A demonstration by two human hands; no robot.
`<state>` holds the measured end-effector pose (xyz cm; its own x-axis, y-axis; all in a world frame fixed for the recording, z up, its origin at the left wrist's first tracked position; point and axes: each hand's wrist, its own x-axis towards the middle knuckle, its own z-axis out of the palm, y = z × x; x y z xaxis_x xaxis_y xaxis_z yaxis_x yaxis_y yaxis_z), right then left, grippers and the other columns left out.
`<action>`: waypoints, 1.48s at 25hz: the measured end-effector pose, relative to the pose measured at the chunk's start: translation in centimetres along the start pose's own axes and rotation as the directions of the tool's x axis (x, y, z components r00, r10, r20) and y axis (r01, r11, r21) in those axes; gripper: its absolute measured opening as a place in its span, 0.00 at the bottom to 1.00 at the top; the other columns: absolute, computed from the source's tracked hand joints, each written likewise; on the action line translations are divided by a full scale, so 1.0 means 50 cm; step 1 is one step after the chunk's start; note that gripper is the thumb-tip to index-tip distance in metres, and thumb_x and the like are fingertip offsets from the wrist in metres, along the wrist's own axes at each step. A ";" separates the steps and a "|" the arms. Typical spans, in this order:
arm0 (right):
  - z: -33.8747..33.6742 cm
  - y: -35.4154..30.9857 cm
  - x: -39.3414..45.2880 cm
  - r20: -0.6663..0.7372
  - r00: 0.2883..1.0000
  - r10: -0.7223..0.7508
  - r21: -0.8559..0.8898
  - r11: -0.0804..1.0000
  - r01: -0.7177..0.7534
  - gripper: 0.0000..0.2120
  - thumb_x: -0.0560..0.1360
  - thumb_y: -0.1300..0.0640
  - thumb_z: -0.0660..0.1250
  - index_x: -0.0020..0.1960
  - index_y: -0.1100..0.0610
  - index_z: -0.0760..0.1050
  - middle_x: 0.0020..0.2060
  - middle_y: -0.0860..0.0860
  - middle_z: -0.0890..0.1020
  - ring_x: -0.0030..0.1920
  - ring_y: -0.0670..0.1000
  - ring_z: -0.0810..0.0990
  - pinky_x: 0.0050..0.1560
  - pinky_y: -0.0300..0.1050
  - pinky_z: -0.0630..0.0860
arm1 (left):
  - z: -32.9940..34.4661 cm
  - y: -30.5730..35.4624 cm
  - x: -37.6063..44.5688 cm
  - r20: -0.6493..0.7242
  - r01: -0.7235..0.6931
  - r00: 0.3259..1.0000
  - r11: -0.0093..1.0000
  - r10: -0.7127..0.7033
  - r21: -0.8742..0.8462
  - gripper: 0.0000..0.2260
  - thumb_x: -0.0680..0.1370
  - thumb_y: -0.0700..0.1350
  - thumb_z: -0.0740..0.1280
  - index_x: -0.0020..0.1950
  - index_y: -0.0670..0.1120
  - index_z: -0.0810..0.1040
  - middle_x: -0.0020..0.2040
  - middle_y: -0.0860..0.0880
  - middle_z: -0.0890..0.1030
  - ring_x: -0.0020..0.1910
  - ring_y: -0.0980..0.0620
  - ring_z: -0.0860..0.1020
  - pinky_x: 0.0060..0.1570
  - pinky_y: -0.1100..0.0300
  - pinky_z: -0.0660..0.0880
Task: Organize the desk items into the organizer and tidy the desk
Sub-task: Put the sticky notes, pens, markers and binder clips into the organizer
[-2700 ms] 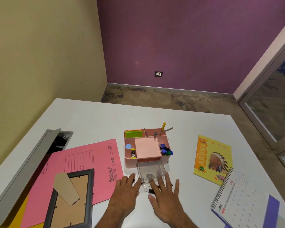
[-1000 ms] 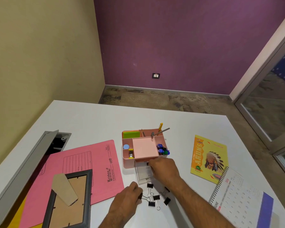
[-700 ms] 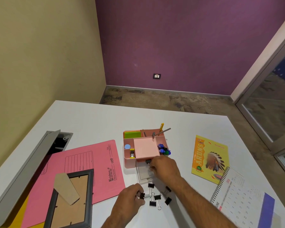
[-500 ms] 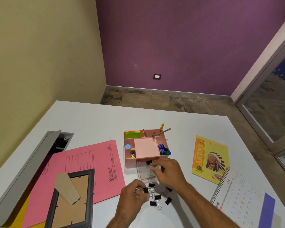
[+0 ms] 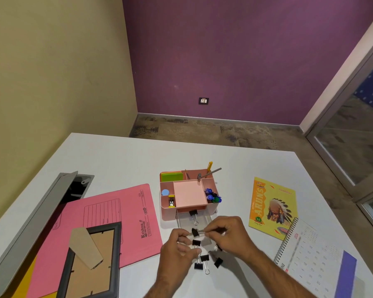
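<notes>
On the white desk (image 5: 121,160), both hands meet just in front of the pink desk organizer (image 5: 188,195), over its pulled-out clear drawer (image 5: 194,222). The right hand (image 5: 228,235) pinches the wire handle of a black binder clip (image 5: 195,232) between thumb and fingertips, and the left hand (image 5: 177,250), fingers curled, touches the same clip from the other side while seemingly holding a second clip (image 5: 196,242); the overlap makes that hard to confirm. One clip in the drawer (image 5: 193,214) lies close to the organizer's front wall. Three loose clips (image 5: 204,262) sit on the desk just below the hands.

A pink file folder (image 5: 108,222) lies left of the organizer with a face-down picture frame (image 5: 91,263) on it. On the right lie a yellow notebook (image 5: 271,207) and a spiral calendar (image 5: 314,261) that reaches the desk's right edge. The far half of the desk is bare up to its back edge.
</notes>
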<state>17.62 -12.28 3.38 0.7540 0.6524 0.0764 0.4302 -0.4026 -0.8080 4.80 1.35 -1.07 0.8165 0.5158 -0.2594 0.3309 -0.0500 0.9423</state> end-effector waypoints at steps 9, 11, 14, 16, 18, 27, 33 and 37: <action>0.015 -0.034 0.079 0.165 0.982 -0.091 -0.651 0.737 0.178 0.09 0.72 0.59 0.67 0.49 0.51 0.82 0.46 0.48 0.84 0.47 0.50 0.81 0.45 0.43 0.77 | -0.001 -0.038 -0.010 0.498 -0.450 0.865 0.518 0.053 0.727 0.18 0.77 0.56 0.62 0.66 0.56 0.71 0.61 0.52 0.72 0.61 0.50 0.71 0.55 0.52 0.72; 0.027 -0.043 0.092 0.230 0.973 -0.014 -0.721 0.669 0.181 0.10 0.73 0.62 0.65 0.51 0.53 0.81 0.47 0.51 0.83 0.48 0.53 0.79 0.45 0.44 0.75 | 0.003 -0.037 -0.009 0.493 -0.455 0.868 0.507 0.066 0.732 0.15 0.78 0.53 0.61 0.64 0.54 0.73 0.61 0.51 0.71 0.61 0.48 0.70 0.54 0.51 0.72; 0.041 -0.045 0.101 0.218 0.974 0.067 -0.757 0.642 0.125 0.11 0.73 0.63 0.64 0.50 0.54 0.81 0.46 0.54 0.81 0.46 0.56 0.79 0.44 0.44 0.74 | -0.002 -0.049 -0.009 0.462 -0.439 0.880 0.554 0.109 0.707 0.10 0.78 0.50 0.63 0.58 0.52 0.74 0.59 0.53 0.71 0.58 0.51 0.71 0.51 0.53 0.73; 0.042 -0.039 0.102 0.204 0.975 0.090 -0.759 0.643 0.099 0.11 0.73 0.62 0.64 0.50 0.53 0.82 0.46 0.54 0.80 0.45 0.56 0.79 0.43 0.42 0.71 | -0.007 -0.055 -0.010 0.439 -0.426 0.889 0.597 0.134 0.679 0.08 0.77 0.50 0.64 0.55 0.53 0.74 0.57 0.55 0.72 0.56 0.54 0.71 0.51 0.56 0.71; 0.039 -0.033 0.099 0.185 0.979 0.083 -0.716 0.694 0.076 0.11 0.74 0.61 0.64 0.52 0.51 0.82 0.47 0.53 0.82 0.46 0.54 0.80 0.45 0.39 0.70 | -0.009 -0.058 -0.011 0.423 -0.427 0.892 0.607 0.160 0.670 0.08 0.76 0.50 0.64 0.54 0.54 0.74 0.55 0.56 0.74 0.53 0.55 0.72 0.48 0.60 0.69; 0.025 -0.003 0.003 -0.046 0.997 -0.065 -0.109 0.992 0.060 0.05 0.67 0.51 0.73 0.41 0.49 0.84 0.35 0.36 0.81 0.33 0.41 0.79 0.35 0.31 0.74 | -0.018 -0.083 -0.007 0.369 -0.515 0.851 0.734 0.375 0.442 0.05 0.73 0.51 0.69 0.47 0.55 0.76 0.46 0.58 0.76 0.39 0.64 0.74 0.39 0.74 0.68; 0.020 -0.006 -0.026 0.198 0.979 0.053 -0.020 0.999 -0.050 0.07 0.65 0.55 0.72 0.42 0.47 0.86 0.36 0.39 0.84 0.39 0.44 0.83 0.42 0.34 0.77 | -0.012 -0.061 0.010 0.342 -0.655 0.755 0.617 0.560 0.436 0.06 0.75 0.47 0.70 0.50 0.53 0.76 0.46 0.56 0.77 0.41 0.56 0.76 0.37 0.65 0.74; 0.020 -0.010 -0.022 0.220 0.973 0.062 0.012 0.998 -0.066 0.14 0.67 0.60 0.72 0.38 0.39 0.82 0.36 0.43 0.85 0.39 0.45 0.84 0.43 0.37 0.79 | -0.011 -0.054 0.014 0.404 -0.701 0.712 0.537 0.575 0.470 0.07 0.76 0.48 0.68 0.53 0.54 0.75 0.49 0.57 0.77 0.44 0.57 0.76 0.37 0.63 0.75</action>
<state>16.06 -12.15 3.11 0.6514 0.7515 -0.1046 0.3731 -0.4373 -0.8183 4.21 2.30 -3.69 0.9623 -0.0070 0.2720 -0.1722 -0.7898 0.5888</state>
